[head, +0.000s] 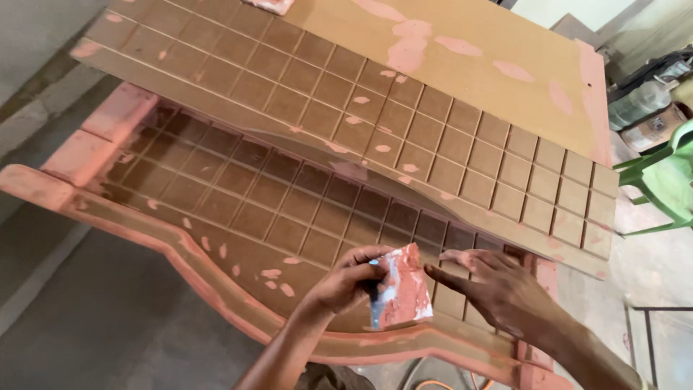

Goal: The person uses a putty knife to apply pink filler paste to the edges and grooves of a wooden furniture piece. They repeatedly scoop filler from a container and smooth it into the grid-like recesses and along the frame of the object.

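- The left hand (346, 278) is closed around a flat putty scraper (401, 289), its blade smeared with pink filler and held upright just above the near edge of the lower panel.
- The right hand (498, 285) lies open and flat, fingers stretched toward the scraper's blade, fingertips touching or almost touching it; the palm rests on the grid of the lower panel.
- The lower carved wooden panel (238, 209) is brown, cut into a grid of squares, with a curved, wavy near rim coated in pink filler and small pink dabs across its face.
- A second grid-cut panel (404, 123) lies stacked above and behind it, overlapping its far side, also spotted with pink patches.
- Beyond that sits a plain flat board (462, 72) with larger pink smears.
- A green plastic chair (660, 180) stands at the right edge, with a clear plastic bottle (639, 105) just behind it.
- Grey concrete floor (94, 310) shows at lower left.
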